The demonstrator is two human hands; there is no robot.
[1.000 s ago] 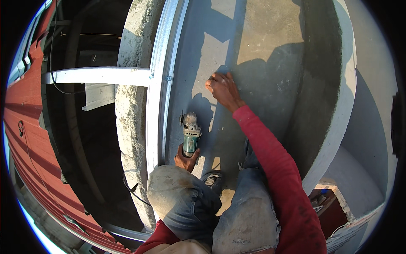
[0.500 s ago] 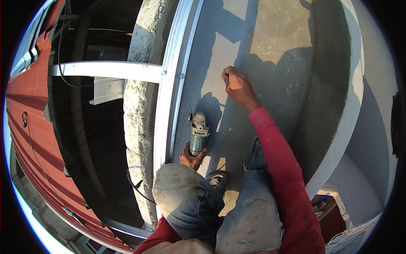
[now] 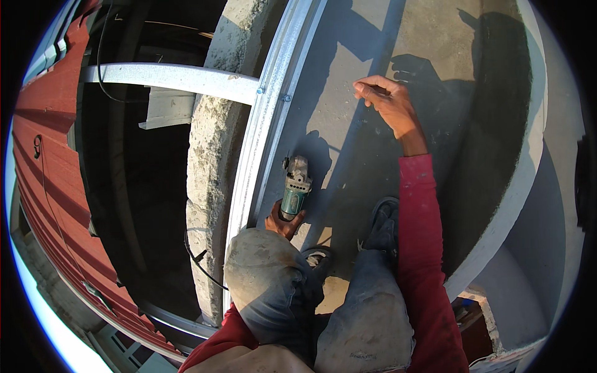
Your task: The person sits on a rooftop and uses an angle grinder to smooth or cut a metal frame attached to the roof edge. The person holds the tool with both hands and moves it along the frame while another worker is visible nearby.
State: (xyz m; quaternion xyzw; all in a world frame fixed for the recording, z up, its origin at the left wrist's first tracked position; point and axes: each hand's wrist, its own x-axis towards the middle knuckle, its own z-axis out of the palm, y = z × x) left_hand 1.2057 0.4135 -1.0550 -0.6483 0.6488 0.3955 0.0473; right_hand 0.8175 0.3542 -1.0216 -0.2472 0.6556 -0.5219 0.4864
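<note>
Grinder (image 3: 295, 189), with a green body and a grey metal head, sits just beyond the person's left knee (image 3: 258, 258). The left hand (image 3: 283, 227) is wrapped around its near end. Its long axis points away from the person, the head at the far end leaning slightly right, roughly along the long metal beam (image 3: 264, 124) just to its left. The small wheel is on the side facing that beam. Whether the grinder touches the floor (image 3: 348, 211), I cannot tell.

Farther out and to the right, well apart from the grinder, is the right hand (image 3: 393, 109), its fingers partly bent, thumb and forefinger close together; I cannot tell whether they hold anything small. From this hand the grinder lies back toward the body and to the left, so the left hand is nearer.

Compared with half a second ago, the right hand's fingers are looser and less bunched, while the left hand keeps its grip on the grinder.
</note>
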